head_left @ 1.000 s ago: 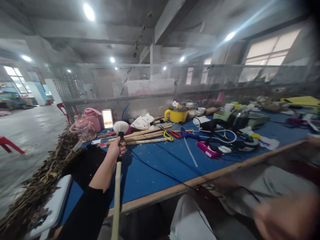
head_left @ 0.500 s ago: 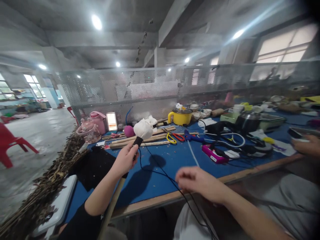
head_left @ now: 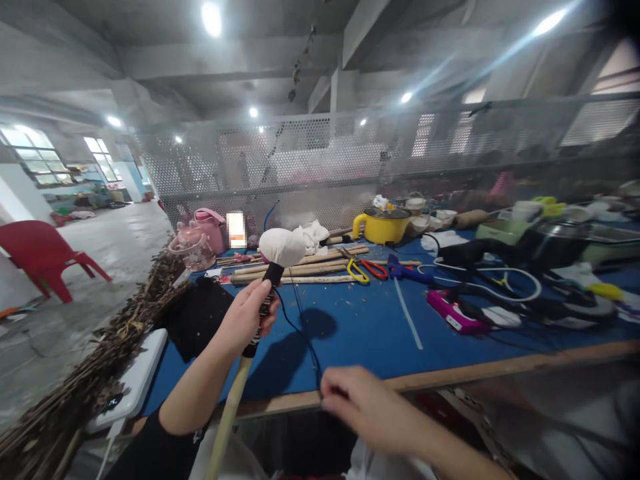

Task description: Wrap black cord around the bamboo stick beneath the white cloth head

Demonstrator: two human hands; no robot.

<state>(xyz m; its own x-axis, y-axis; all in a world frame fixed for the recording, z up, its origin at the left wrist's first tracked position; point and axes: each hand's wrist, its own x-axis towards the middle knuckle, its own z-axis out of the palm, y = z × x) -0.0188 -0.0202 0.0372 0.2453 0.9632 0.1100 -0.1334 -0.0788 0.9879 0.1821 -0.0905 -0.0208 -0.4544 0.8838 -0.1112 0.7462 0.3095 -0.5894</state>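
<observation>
My left hand is closed around a wooden stick with a bulging white cloth head. Below the head, the stick has a black band and a black-and-white patterned wrap running under my fingers. A thin black cord leads from the stick, over the table, to my right hand. The fingers of that hand are curled and pinched at the cord, low by the table's front edge. Behind the white head lie several bare wooden sticks and crumpled white cloth.
Scissors with yellow and red handles, a blue glue gun and a magenta power strip lie on the blue table. A yellow pot stands behind. At left are dried branches, a white power bank and black cloth.
My right hand has moved left and down, closer to the stick, and the cord spans a shorter stretch. The view has turned right; the left hand still grips the stick.
</observation>
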